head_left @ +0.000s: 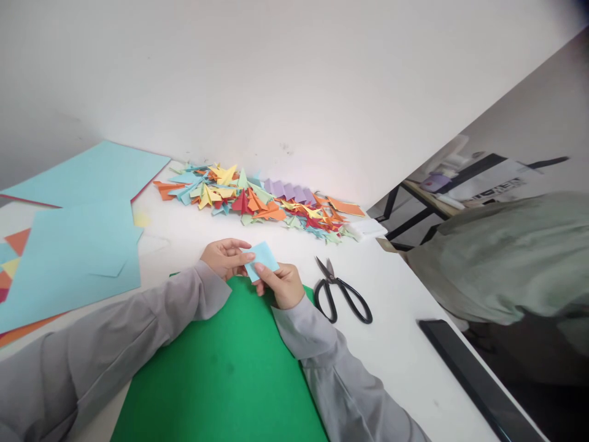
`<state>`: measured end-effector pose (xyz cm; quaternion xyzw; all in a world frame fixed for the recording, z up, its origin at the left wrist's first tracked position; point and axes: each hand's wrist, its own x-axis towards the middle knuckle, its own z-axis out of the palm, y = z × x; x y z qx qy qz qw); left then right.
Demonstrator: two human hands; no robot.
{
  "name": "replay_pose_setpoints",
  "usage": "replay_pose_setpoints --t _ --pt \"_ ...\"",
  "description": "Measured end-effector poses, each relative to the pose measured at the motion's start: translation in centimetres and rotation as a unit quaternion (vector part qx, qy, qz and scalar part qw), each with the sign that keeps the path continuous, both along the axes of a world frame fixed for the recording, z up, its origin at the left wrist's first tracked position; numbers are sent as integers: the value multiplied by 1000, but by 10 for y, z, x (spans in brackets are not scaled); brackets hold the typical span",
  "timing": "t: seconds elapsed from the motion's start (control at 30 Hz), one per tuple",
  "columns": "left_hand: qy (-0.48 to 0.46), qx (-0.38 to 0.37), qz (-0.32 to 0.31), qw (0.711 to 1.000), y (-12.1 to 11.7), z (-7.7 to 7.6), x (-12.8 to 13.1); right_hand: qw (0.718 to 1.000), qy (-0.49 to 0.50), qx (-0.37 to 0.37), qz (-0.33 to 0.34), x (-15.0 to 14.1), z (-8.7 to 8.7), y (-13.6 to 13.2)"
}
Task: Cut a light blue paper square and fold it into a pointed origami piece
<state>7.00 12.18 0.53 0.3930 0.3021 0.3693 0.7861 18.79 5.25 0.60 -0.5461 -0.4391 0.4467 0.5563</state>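
A small light-blue paper piece [262,256] is pinched between both hands above the far edge of a green sheet [225,374]. My left hand [224,256] grips its left edge with curled fingers. My right hand [281,284] holds its lower right side, thumb on top. Both arms wear grey sleeves. Black scissors [343,293] lie shut on the white table [396,344] just right of my right hand.
A heap of folded coloured paper shapes [257,201] runs along the wall. Large light-blue sheets [73,252] lie at left over orange and other coloured paper. A dark flat object [473,377] sits at the table's right edge. Another person in a green garment [510,258] is at right.
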Motion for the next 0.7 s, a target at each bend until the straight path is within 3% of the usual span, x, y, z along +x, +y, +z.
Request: replay_pose_setpoints --t 0.47,0.7 --pt "15 -36 16 999 1 6 0 1000 -15 -4 -27 -2 0 -1" --pt "0 -89 21 996 2 15 1 998 -9 -14 -53 -2 1 0"
